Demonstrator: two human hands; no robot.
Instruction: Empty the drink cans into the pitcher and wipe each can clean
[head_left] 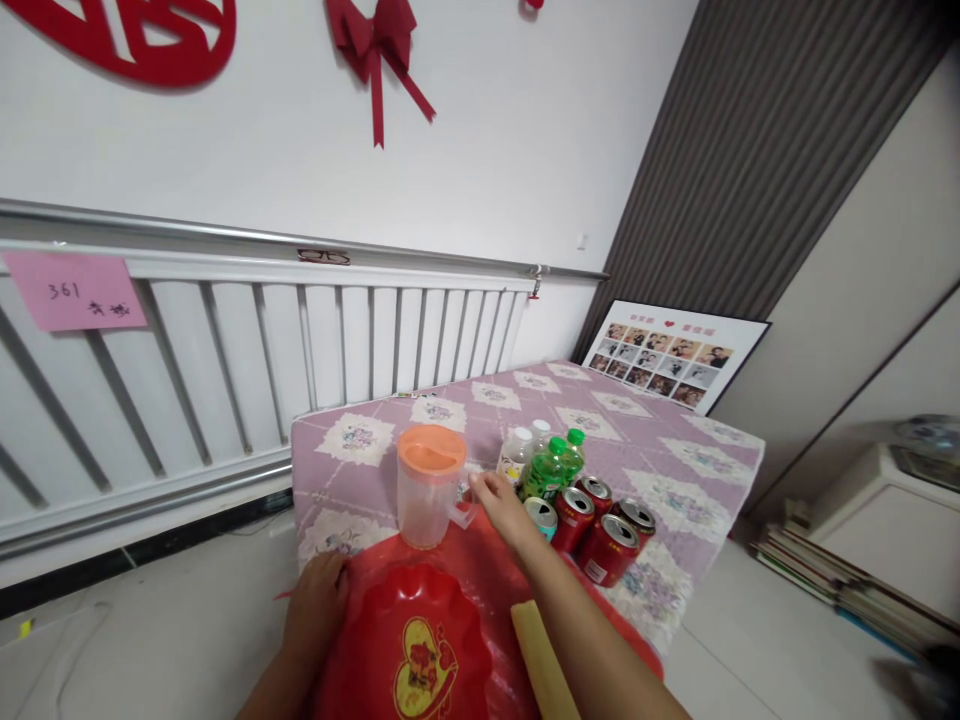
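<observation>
A thin red plastic sheet point(510, 570) lies over the near part of the table. My left hand point(321, 592) is closed on its left edge, and a red bit sticks out beside the wrist. My right hand point(495, 497) pinches a raised part of the sheet just right of the pitcher's handle; its fingertips are partly hidden. The clear plastic pitcher point(424, 512) stands upright with an orange lid point(431, 448). A red scalloped tray point(367, 635) with a yellow heart print rests on the sheet. Beside my right forearm lies a pale yellow stick-like piece point(541, 660).
Right of my right hand stand several red cans point(606, 550), a light-blue-sided can point(541, 515), green-capped bottles point(551, 468) and white-capped bottles point(516, 452). A floral tablecloth point(502, 395) covers the table. A radiator point(375, 335) runs behind; a photo board point(667, 355) leans at the back right.
</observation>
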